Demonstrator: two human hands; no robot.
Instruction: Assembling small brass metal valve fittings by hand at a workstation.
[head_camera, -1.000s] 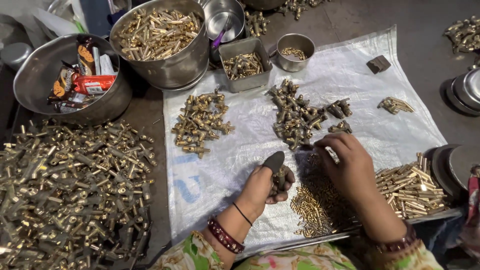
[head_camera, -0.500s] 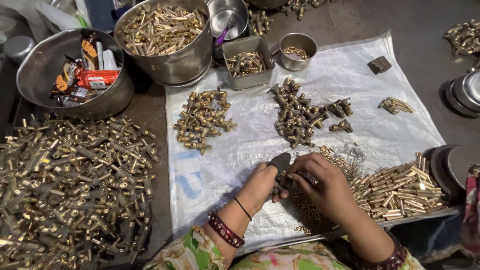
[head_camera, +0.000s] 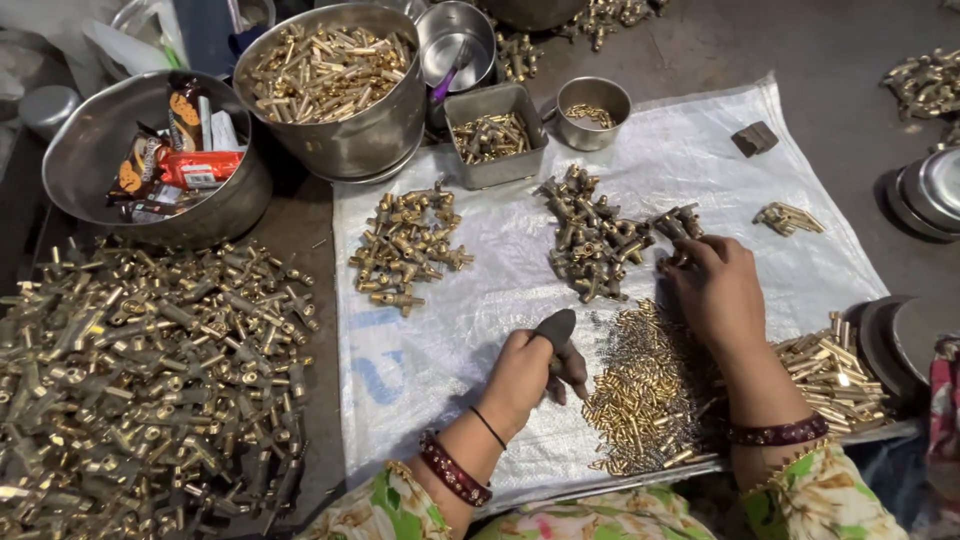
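Off the left edge of the white woven sheet (head_camera: 700, 170), a broad heap of brass fittings (head_camera: 150, 380) lies on the bare floor, with a wide steel bowl (head_camera: 70, 170) of snack packets behind it and a deep steel pot (head_camera: 350, 140) of brass parts beside that. On the sheet's far-left part sits a small pile of brass valve bodies (head_camera: 405, 245), kept apart from a second, darker pile (head_camera: 590, 240) near the middle, apparently sorted by kind. Along the far edge stand a square steel tin (head_camera: 495, 130) and a round cup (head_camera: 592, 110), each holding small pieces. Near the sheet's near edge, the left hand (head_camera: 525, 375) is closed around a dark flat tool (head_camera: 556, 328), its tip raised. Just right of it spreads a layer of small brass pins (head_camera: 645, 395). The right hand (head_camera: 715, 290) reaches over them to the darker pile, fingers curled on a fitting at its right fringe; whether it is actually gripped cannot be told. Longer brass tubes (head_camera: 830, 365) lie stacked at the near-right corner.
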